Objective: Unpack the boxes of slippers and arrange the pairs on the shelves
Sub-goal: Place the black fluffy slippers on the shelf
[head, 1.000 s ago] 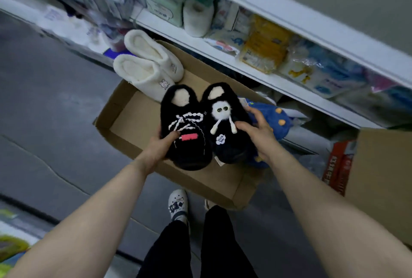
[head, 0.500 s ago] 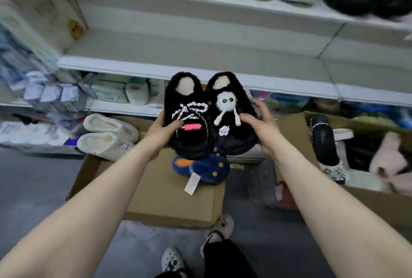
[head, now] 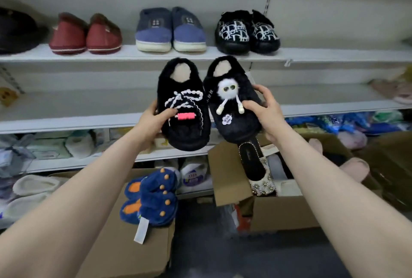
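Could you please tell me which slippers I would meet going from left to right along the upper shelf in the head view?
Along the upper shelf: dark slipper partly out of frame → red pair → blue pair → black pair with white pattern.

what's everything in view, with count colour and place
laced slipper: 1, black, held up, centre
pompom slipper: 1, black, held beside it
red slippers: 2, red, top shelf
blue slippers: 2, blue, top shelf
patterned slippers: 2, black-white, top shelf
left box: 1, brown, bottom centre
dotted slippers: 2, blue-orange, on left box
right box: 1, brown, lower right
sandal: 1, black, in right box
pink slipper: 1, pink, in right box
white slippers: 2, white, low left
left hand: 1, grips laced slipper
right hand: 1, grips pompom slipper
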A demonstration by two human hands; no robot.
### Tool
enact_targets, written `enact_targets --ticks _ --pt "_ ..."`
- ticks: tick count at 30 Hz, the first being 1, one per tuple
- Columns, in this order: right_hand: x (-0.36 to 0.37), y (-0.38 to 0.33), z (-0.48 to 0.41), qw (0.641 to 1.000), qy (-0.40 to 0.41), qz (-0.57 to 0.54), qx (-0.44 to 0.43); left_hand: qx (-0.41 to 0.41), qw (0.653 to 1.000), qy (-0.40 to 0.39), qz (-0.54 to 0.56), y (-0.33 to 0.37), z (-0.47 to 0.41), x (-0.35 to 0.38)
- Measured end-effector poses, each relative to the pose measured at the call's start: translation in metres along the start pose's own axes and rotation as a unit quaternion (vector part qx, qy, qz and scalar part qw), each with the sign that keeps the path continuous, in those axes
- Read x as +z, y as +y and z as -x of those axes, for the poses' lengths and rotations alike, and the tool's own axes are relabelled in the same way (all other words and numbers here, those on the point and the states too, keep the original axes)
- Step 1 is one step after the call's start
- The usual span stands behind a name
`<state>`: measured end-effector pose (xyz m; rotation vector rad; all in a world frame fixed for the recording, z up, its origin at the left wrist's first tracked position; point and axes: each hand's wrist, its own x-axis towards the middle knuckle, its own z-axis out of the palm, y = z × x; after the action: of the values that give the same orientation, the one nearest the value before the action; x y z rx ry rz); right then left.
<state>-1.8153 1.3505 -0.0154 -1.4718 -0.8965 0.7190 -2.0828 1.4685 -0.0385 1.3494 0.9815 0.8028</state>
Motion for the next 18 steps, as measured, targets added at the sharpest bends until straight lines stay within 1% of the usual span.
enact_targets --ticks 3,8,15,18 --pt "-0.057 -0.009 -0.019 1.0 0.012 -0.002 -0.02 0.025 1.0 0.004 -0.002 0.021 -0.014 0.051" --pt "-0.133 -0.023 -0.047 0.998 0.045 -0.019 -0.042 0.059 0.998 -0.021 -0.004 0.053 -0.036 0.122" --pt "-0.202 -0.028 -0.066 0.992 0.106 -0.061 -0.033 0.066 0.996 -0.061 -0.022 0.081 -0.062 0.19" --pt "-0.221 -0.026 -0.066 0.986 0.14 -0.086 -0.021 0.054 0.995 -0.082 -0.03 0.086 -0.071 0.209"
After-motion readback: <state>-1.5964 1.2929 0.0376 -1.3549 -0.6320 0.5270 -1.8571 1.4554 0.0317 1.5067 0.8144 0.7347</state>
